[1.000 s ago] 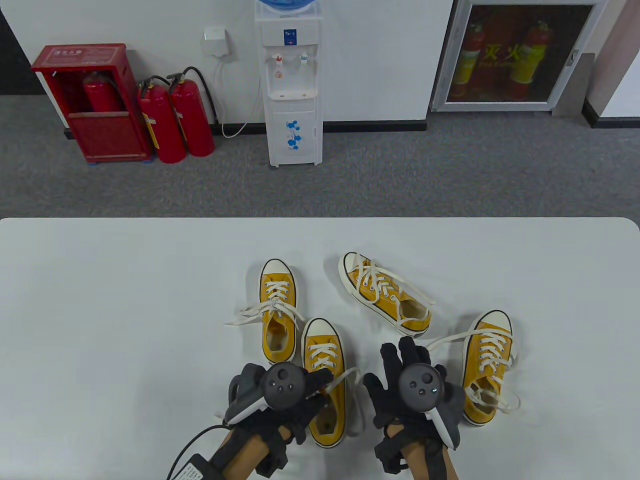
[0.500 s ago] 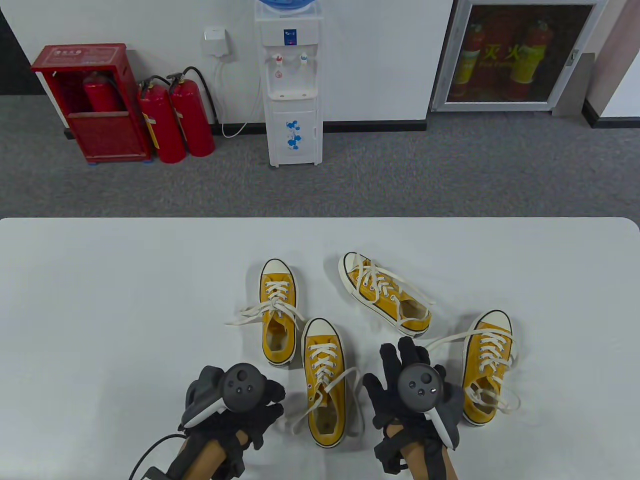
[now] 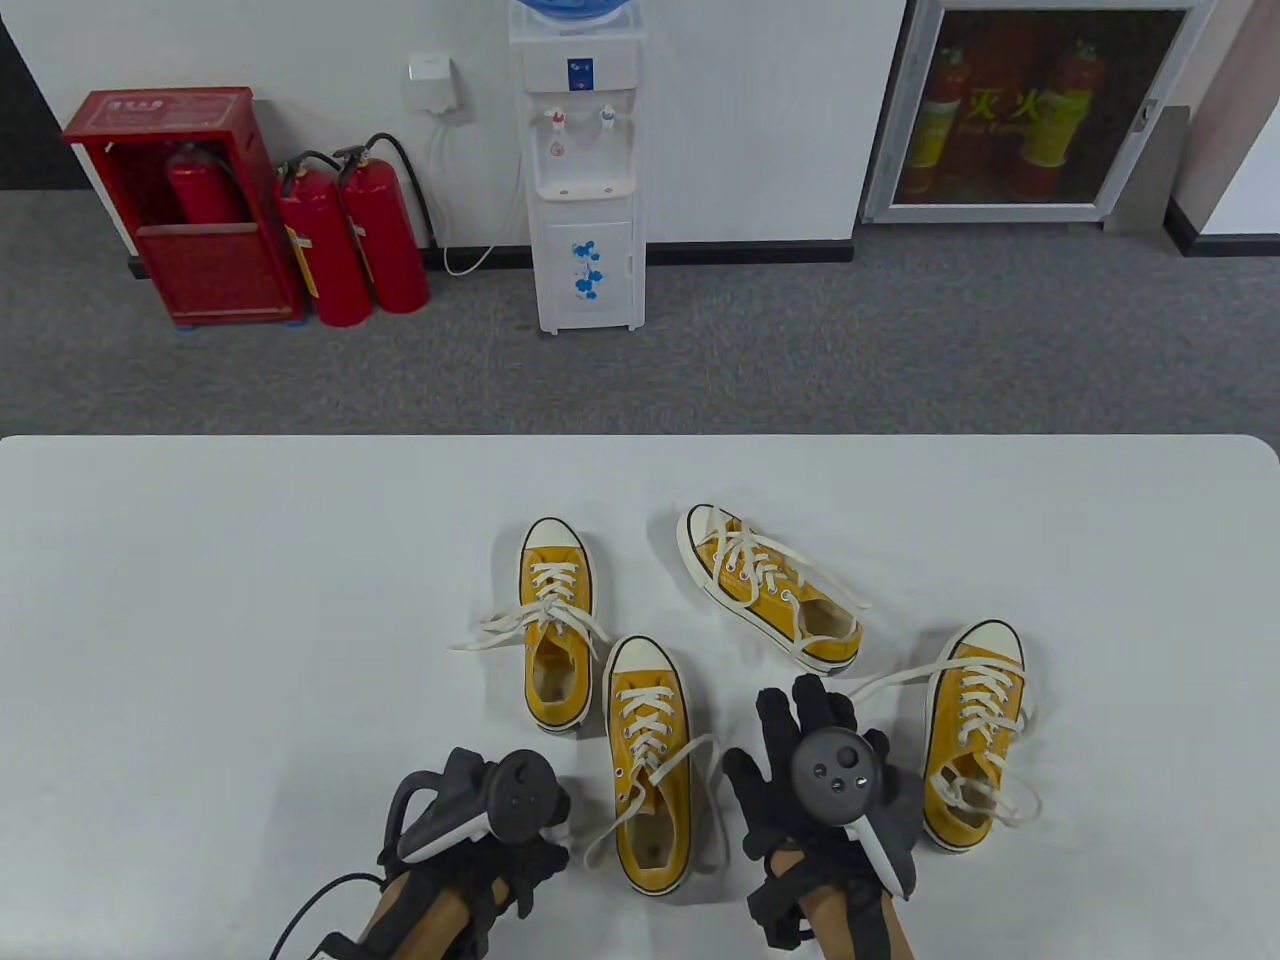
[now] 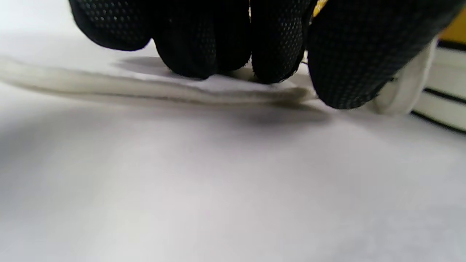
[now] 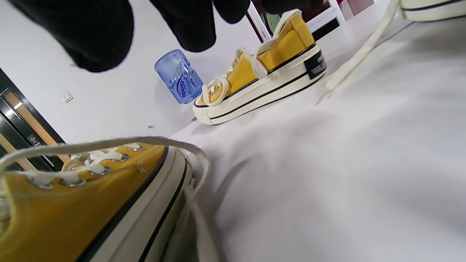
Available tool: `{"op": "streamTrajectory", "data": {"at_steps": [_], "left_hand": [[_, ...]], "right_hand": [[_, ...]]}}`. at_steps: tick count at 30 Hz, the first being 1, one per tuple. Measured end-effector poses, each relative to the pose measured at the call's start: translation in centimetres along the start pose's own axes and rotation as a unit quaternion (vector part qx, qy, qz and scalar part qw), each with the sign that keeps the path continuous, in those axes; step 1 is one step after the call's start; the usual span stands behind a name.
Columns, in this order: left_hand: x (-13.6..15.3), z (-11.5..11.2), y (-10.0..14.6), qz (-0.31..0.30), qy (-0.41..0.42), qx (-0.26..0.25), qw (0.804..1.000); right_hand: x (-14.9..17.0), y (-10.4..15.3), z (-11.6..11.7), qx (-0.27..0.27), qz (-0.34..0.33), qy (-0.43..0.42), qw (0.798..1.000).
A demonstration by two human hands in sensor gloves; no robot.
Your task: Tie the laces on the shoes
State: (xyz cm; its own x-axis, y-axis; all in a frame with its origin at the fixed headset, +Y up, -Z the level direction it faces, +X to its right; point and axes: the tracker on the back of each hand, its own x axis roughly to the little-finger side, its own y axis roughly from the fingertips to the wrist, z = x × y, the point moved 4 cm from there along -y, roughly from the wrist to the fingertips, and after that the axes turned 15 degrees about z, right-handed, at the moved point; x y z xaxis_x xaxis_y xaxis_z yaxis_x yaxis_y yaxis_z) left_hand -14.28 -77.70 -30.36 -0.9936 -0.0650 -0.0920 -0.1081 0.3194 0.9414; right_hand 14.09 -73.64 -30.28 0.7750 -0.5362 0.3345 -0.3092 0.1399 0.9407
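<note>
Four yellow shoes on the table (image 3: pixel 200 600), all laces loose.

Nearest shoe (image 3: pixel 650 770) close to the front edge, between both hands. One lace (image 4: pixel 153 92) flat on the table under left fingertips (image 4: pixel 204 54), pressed or pinched, hard to tell which. Left hand (image 3: pixel 480 830) curled down beside the shoe. Right hand (image 3: pixel 815 770) flat, fingers spread, holding nothing. Looks like step one: grabbing lace ends. Next, probably: lift this end, catch the other lace (image 3: pixel 712 790), cross them.

Office or institutional room, as I see it: grey carpet (image 3: pixel 800 340), water cooler (image 3: pixel 585 170), red extinguishers (image 3: pixel 350 235), wall hose cabinet (image 3: pixel 1035 110).
</note>
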Motion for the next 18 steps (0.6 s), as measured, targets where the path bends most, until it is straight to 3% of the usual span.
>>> {"op": "streamTrajectory", "data": {"at_steps": [10,18], "left_hand": [[-0.09,0.12,0.03,0.009,0.014,-0.041,0.999],[-0.82,-0.12,0.18,-0.003,-0.016,-0.043,0.999]], "right_hand": [[0.0,0.02,0.12,-0.002,0.0,0.002,1.0],[0.01,0.0,0.13,-0.001,0.0,-0.001,1.0]]}}
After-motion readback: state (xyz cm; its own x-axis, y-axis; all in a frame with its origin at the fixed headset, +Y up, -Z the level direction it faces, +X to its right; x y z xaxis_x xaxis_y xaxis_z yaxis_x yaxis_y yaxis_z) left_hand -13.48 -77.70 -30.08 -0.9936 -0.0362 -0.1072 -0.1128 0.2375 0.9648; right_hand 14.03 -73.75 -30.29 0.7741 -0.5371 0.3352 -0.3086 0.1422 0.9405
